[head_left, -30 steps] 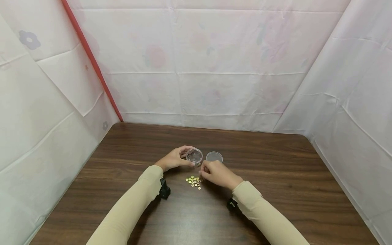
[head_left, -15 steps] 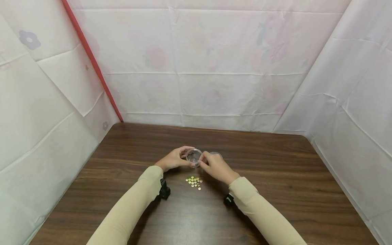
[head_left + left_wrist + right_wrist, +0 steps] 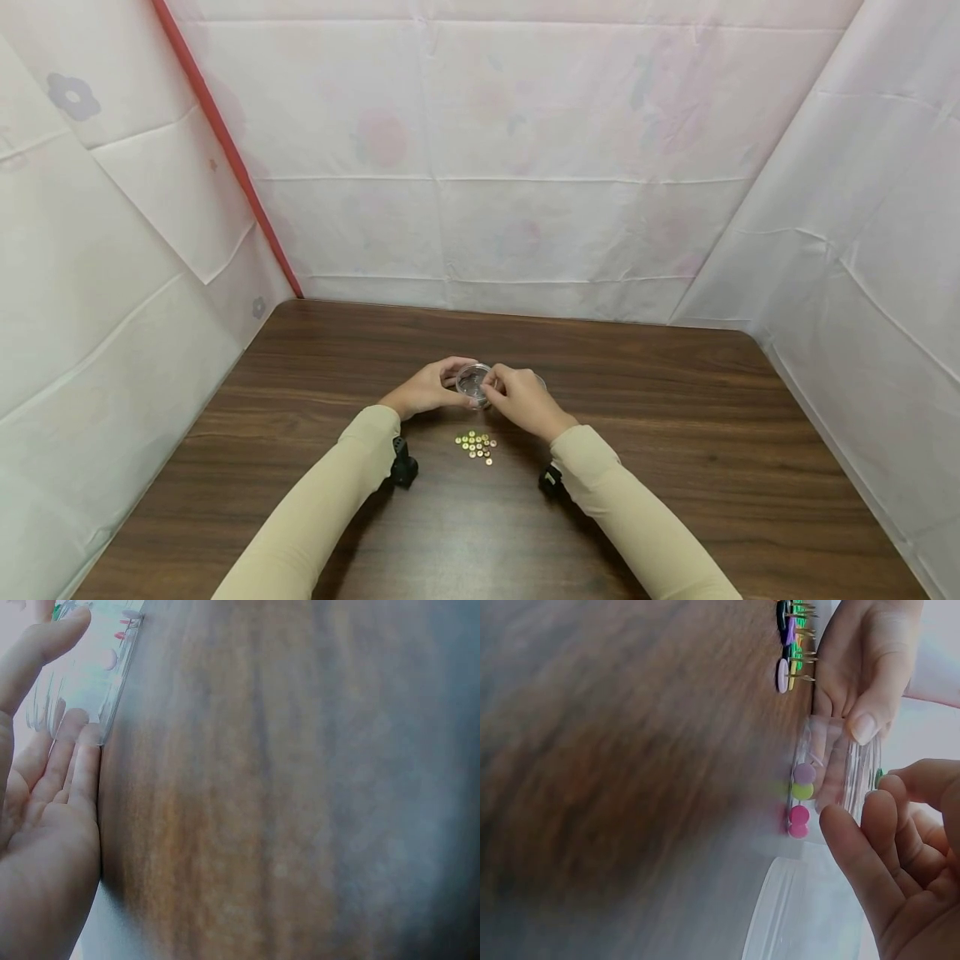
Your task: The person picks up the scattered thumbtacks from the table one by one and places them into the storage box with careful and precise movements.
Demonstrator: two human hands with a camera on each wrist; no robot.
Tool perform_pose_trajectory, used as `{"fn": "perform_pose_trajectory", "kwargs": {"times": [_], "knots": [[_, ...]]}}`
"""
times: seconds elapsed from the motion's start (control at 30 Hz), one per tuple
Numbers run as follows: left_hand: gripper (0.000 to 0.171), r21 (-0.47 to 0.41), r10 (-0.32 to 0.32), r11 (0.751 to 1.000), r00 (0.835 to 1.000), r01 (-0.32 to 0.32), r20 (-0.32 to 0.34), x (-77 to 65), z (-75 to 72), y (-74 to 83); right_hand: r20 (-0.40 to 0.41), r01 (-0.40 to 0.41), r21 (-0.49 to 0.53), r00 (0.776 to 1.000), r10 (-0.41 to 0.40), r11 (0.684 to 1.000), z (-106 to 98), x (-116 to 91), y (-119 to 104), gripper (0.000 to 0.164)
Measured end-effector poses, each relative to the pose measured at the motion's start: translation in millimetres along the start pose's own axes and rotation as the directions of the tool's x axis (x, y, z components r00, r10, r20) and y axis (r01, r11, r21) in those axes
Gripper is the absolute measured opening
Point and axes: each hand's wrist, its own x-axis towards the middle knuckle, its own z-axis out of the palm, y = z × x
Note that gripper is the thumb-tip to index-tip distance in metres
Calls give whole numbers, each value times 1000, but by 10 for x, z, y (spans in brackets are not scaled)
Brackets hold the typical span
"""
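Pale, faintly patterned curtains (image 3: 480,150) are hanging around a dark wood-grain table (image 3: 300,358), with a red strip (image 3: 225,142) running down the left corner. Two cream sleeves (image 3: 322,508) are stretching forward over the tabletop, a small black wrist camera (image 3: 405,467) showing under each cuff. At the middle of the table, the person's left hand (image 3: 427,390) is gripping a clear round container (image 3: 855,776), thumb on the near side and fingers curving around the far side, spread well apart from the thumb. The container is standing upright on the wood, its mouth facing up and its central axis running vertically. The right hand (image 3: 528,404) is hovering at the rim, thumb and index fingertip pinching a small green item (image 3: 879,778), mostly hidden, so which way it is pointing cannot be told. A clear lid (image 3: 780,915) is lying just to the container's right, partly behind the right hand. Nearer the person, a cluster of loose tacks (image 3: 478,445) is resting heads down, gold pins pointing straight up. Inside, a few pink, lilac and yellow-green tacks (image 3: 802,791) are lying at the bottom.
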Motion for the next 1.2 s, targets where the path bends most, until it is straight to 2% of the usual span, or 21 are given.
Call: {"fn": "perform_pose_trajectory", "kwargs": {"times": [0.17, 0.4, 0.63, 1.2], "knots": [[75, -10, 4, 1000, 1000, -4, 12, -23, 4, 46, 17, -23, 7, 1000, 23, 1000, 20, 28, 16, 7], [74, 1, 1, 1000, 1000, -1, 9, 4, 0, -3, 35, -38, 14, 999, 38, 999, 36, 39, 27, 6], [74, 1, 0, 1000, 1000, 0, -1, -7, 9, 5, 65, -41, 86, 997, 35, 995, 25, 36, 10, 7], [75, -16, 2, 1000, 1000, -1, 24, 5, -4, 7, 38, -1, 75, 999, -2, 997, -43, -45, 8, 5]]}}
